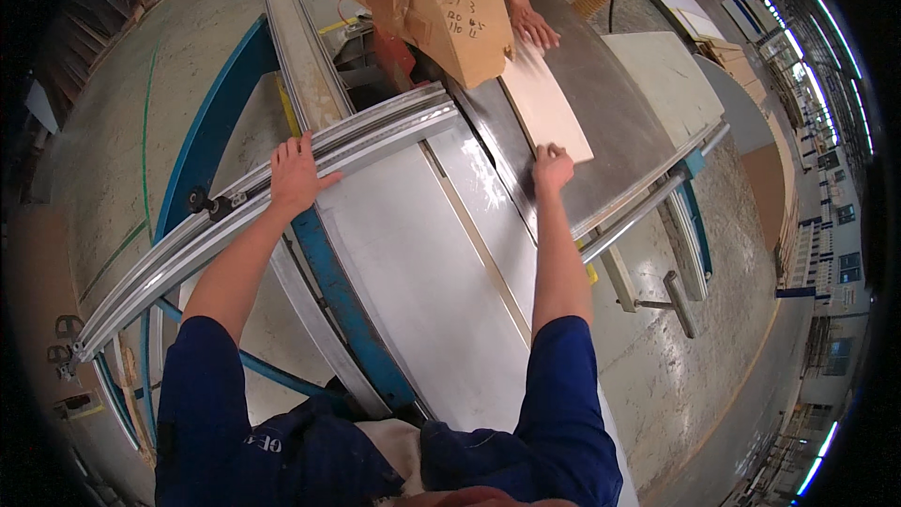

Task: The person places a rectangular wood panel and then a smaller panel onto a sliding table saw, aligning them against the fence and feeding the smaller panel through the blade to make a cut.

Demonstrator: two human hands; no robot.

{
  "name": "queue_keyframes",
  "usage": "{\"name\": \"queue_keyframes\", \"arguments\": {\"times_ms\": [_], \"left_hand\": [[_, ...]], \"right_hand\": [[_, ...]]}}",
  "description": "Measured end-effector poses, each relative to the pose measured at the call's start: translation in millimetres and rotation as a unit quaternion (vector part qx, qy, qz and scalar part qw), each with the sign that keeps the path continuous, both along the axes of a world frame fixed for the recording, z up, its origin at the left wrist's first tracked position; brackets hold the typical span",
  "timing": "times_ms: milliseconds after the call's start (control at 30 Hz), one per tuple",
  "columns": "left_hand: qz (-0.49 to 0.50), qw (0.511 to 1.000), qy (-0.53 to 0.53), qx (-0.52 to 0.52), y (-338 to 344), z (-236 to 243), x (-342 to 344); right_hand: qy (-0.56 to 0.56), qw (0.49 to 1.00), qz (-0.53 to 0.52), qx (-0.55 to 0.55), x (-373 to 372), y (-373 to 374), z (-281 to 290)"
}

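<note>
My left hand [297, 175] lies across the long aluminium fence [375, 136] of a panel saw, fingers stretched over the rail and thumb apart. To the right, my right hand [552, 167] is closed at the near left corner of a pale wooden board [546, 111]. The board lies flat on the dark saw table [615, 103], right of the slot. At its far end a co-worker's hand [535, 28] rests with fingers spread. A taped cardboard box [460, 23] stands over the saw's middle and hides the blade area.
A silver sliding table [404, 235] lies between my arms. Beyond the fence runs a blue curved frame [202, 122]. A metal rail [638, 216] edges the table at right. Sheets [690, 14] lie at the far right, and planks [80, 28] lean at the far left.
</note>
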State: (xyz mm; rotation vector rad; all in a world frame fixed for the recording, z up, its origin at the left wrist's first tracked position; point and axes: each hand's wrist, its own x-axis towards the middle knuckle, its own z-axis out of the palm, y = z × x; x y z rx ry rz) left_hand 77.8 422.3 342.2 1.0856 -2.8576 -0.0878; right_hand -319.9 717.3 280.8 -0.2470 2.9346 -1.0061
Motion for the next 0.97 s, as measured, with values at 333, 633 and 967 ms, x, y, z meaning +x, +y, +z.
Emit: {"name": "queue_keyframes", "arguments": {"times_ms": [333, 633, 967], "left_hand": [[0.014, 1.0, -0.021, 0.009, 2, 3, 0], [-0.009, 1.0, -0.023, -0.008, -17, -22, 4], [-0.134, 0.985, -0.026, -0.107, 76, -26, 0]], "right_hand": [[0.064, 0.959, 0.223, -0.163, 51, 34, 52], [-0.03, 0.96, 0.253, 0.115, 448, 326, 97], [-0.106, 0.916, -0.372, 0.102, 768, 528, 107]]}}
